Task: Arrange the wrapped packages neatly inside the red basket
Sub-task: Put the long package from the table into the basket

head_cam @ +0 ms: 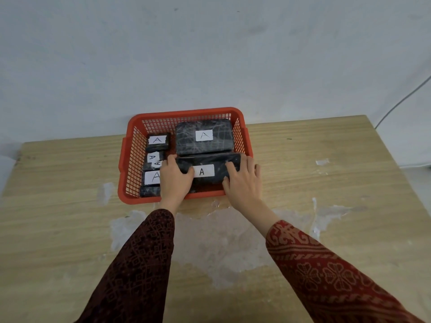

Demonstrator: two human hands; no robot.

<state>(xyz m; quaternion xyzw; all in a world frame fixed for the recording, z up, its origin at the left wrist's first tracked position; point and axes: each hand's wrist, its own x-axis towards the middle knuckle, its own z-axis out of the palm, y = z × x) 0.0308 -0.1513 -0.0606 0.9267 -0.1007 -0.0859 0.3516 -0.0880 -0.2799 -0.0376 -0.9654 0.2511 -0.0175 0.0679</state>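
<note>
A red basket (pixel 130 145) stands on the wooden table against the wall. Inside lie several black wrapped packages with white "A" labels. A large package (pixel 205 136) fills the back right. A long package (pixel 210 170) lies in the front right, tilted up on its edge. My left hand (pixel 175 180) grips its left end and my right hand (pixel 242 180) grips its right end. A small package (pixel 158 141) sits at the back left, with two small ones (pixel 152 159) below it and another package (pixel 150 180) at the front left, partly hidden by my left hand.
The wooden table (pixel 70 206) has worn white patches in front of the basket. A white wall rises right behind the basket. A thin cable (pixel 401 101) hangs at the far right. A scrap of tape (pixel 322 162) lies right of the basket.
</note>
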